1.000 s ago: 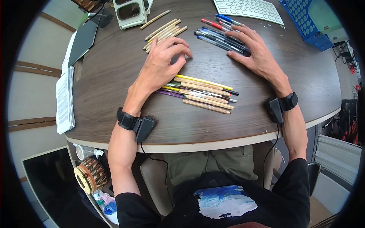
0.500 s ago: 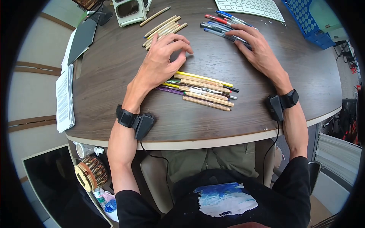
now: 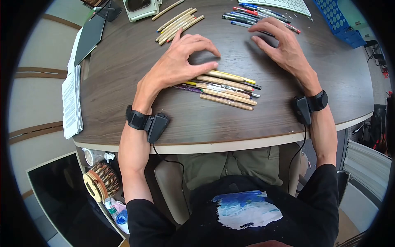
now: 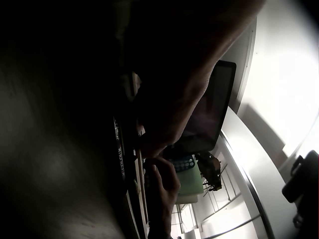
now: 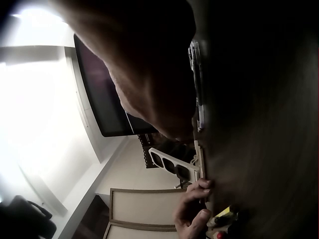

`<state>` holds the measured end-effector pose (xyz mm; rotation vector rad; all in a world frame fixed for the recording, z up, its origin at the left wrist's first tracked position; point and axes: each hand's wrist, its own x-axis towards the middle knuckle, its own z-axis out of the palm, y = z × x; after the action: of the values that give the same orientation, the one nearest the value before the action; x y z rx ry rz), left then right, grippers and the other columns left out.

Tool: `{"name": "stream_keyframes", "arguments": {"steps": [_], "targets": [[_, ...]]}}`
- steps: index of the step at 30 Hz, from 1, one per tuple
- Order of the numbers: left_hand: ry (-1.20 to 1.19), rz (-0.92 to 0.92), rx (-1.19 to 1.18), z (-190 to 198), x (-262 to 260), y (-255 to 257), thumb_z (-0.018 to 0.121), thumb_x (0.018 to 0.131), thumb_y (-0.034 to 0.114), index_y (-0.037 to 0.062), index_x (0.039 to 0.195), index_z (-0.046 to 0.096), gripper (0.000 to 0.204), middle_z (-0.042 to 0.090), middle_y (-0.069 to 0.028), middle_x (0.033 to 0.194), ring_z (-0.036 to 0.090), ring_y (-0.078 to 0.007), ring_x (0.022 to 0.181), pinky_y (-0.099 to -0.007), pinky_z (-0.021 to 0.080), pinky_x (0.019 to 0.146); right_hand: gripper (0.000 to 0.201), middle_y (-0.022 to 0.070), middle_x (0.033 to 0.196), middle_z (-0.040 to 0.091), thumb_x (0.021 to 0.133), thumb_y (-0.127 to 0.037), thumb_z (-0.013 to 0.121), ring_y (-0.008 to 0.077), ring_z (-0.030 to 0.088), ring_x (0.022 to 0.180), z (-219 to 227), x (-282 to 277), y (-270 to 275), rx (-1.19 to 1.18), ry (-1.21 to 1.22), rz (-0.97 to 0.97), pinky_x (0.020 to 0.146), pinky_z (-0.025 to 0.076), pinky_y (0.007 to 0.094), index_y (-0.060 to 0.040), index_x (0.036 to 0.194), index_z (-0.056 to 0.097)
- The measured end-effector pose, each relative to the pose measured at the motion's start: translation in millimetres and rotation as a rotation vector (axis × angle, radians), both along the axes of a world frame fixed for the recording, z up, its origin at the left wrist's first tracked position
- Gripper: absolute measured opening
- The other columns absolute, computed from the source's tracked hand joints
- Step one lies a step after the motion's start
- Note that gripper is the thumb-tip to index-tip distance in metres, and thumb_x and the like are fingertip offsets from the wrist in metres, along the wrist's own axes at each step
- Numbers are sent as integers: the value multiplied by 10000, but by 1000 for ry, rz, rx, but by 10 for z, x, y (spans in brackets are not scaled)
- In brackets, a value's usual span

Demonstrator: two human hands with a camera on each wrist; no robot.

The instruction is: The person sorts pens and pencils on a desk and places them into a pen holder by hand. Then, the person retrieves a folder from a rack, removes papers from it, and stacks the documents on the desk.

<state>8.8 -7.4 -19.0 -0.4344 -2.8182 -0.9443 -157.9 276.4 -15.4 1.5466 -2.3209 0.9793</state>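
In the head view my left hand (image 3: 181, 59) lies over the left ends of a row of mixed pencils (image 3: 226, 101). Its thumb stretches along the row's far side while the fingers bend loosely, nothing gripped between them. Yellow, purple and bare-wood barrels show in this row. My right hand (image 3: 284, 47) hovers with fingers loosely bent, its fingertips just on the near side of a spread of pens (image 3: 245, 11) in blue, red and black. The right wrist view has the left hand (image 5: 192, 209) beside a yellow pencil (image 5: 225, 213).
Beyond the left hand lie several wooden pencils (image 3: 181, 25), plus a single one (image 3: 168, 10) farther off. A white keyboard (image 3: 294, 5) and a blue perforated basket (image 3: 333, 18) stand at the back right. Stacked papers (image 3: 73, 103) sit at the left edge.
The pens have shifted away and to the right, fanning out more. The right hand has drawn back from them. The left hand moved slightly right, its thumb and fingers spreading wider. The head view tilted slightly.
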Motion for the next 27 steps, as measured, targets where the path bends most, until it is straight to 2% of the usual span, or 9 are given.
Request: {"name": "stream_keyframes", "arguments": {"steps": [1, 2, 5, 7, 9, 10, 17, 19, 27], "targets": [[-6, -2, -1, -17, -12, -9, 840, 931, 328, 183, 1136, 831, 252, 736, -6, 1255, 634, -217, 1324, -633, 111, 1366, 237, 79, 1102, 733, 1007, -227, 768, 230, 714, 1046, 6, 30, -3, 29, -123, 69, 926, 591, 374, -66, 1181, 771], [7, 3, -4, -30, -19, -13, 844, 930, 332, 180, 1132, 833, 253, 737, -10, 1251, 638, -216, 1313, -633, 116, 1365, 229, 38, 931, 698, 984, -261, 803, 172, 665, 841, -4, 54, -27, 43, -194, 103, 761, 556, 345, -64, 1097, 776], [-16, 17, -19, 5, 5, 2, 879, 895, 332, 175, 1142, 834, 296, 723, -13, 1273, 613, -225, 1310, -585, 186, 1353, 234, 17, 890, 673, 959, -280, 834, 149, 593, 777, 78, 200, -46, 212, -357, 165, 697, 495, 337, -65, 1028, 772], [-72, -21, 34, 96, 49, 35, 915, 847, 339, 179, 1148, 838, 349, 700, -9, 1311, 565, -235, 1337, -527, 245, 1327, 286, 21, 864, 645, 941, -332, 851, 160, 581, 778, 64, 248, -67, 203, -398, 197, 706, 482, 346, -62, 972, 763], [-92, -42, 27, 121, 54, 28, 929, 826, 343, 179, 1139, 842, 365, 691, -4, 1324, 544, -239, 1344, -507, 266, 1310, 329, 20, 826, 601, 934, -380, 851, 181, 581, 793, 41, 264, -75, 205, -234, 306, 729, 480, 366, -65, 949, 757], [-113, -64, 24, 125, 61, 22, 942, 805, 347, 179, 1131, 846, 380, 681, 0, 1337, 524, -242, 1351, -488, 286, 1293, 355, 22, 801, 568, 935, -417, 841, 202, 579, 803, 49, 278, -75, 198, -258, 321, 741, 476, 386, -74, 925, 750], [-137, -38, 50, 21, 12, -27, 901, 877, 315, 161, 1055, 849, 241, 702, -10, 1326, 582, -218, 1366, -538, 212, 1357, 335, 29, 795, 574, 953, -402, 815, 214, 583, 800, 45, 358, -67, 202, -222, 358, 740, 479, 400, -78, 944, 733], [-123, 1, 79, 28, 1, -10, 867, 926, 301, 158, 1050, 846, 191, 723, -15, 1301, 628, -207, 1338, -565, 174, 1372, 317, 40, 772, 573, 966, -377, 800, 225, 584, 778, 68, 373, -98, 257, -291, 279, 724, 478, 418, -69, 969, 725], [-84, 10, 71, -17, -7, -24, 885, 912, 272, 141, 1064, 847, 204, 737, -12, 1286, 649, -202, 1306, -566, 199, 1367, 306, 59, 755, 587, 980, -347, 783, 244, 574, 730, 95, 374, -106, 232, -293, 210, 688, 473, 436, -48, 985, 720]]}}
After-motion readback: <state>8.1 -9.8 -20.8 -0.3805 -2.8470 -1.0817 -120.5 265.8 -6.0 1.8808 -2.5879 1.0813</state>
